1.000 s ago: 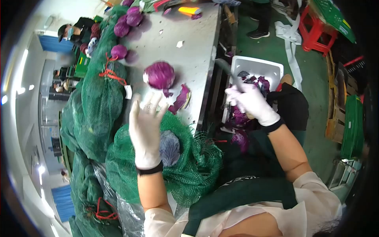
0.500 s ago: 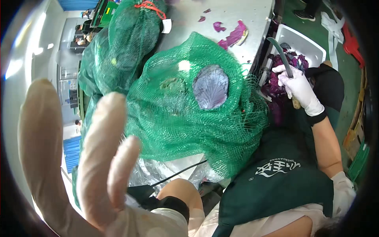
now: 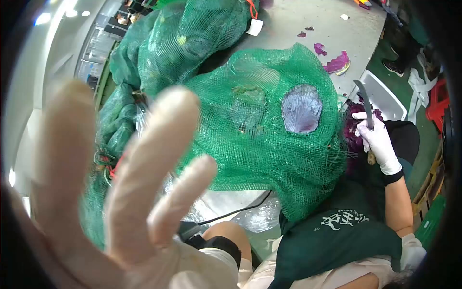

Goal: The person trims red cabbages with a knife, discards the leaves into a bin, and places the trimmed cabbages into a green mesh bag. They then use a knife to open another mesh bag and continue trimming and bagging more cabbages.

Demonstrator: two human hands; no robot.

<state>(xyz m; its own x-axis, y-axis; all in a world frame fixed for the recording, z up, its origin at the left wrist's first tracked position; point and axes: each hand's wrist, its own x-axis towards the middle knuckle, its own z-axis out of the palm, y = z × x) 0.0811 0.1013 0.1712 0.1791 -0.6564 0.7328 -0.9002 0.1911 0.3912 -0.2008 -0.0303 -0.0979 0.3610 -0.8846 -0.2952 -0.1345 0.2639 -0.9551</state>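
My left hand (image 3: 139,192), in a pale glove, is raised close to the camera at the left, blurred, with its fingers spread and nothing in them. At the right, my white-gloved right hand (image 3: 378,142) is closed round the handle of a knife (image 3: 367,103) with a curved dark blade pointing up. Beside the knife lie purple cabbage leaves (image 3: 353,130), partly hidden by the hand. Between my hands, a green mesh bag (image 3: 231,159) is spread on the metal table (image 3: 288,17), with a round purple leaf (image 3: 301,109) on it.
More filled green mesh bags (image 3: 192,41) lie at the upper left, one with a white tag (image 3: 254,27). Purple leaf scraps (image 3: 338,63) are on the table. A white bin (image 3: 385,96), a red stool (image 3: 437,108) and a person's shoe (image 3: 393,67) are at the right.
The view has shifted, so the bags, table and right hand appear further right. My left hand remains raised with its fingers spread; my right hand still grips the knife.
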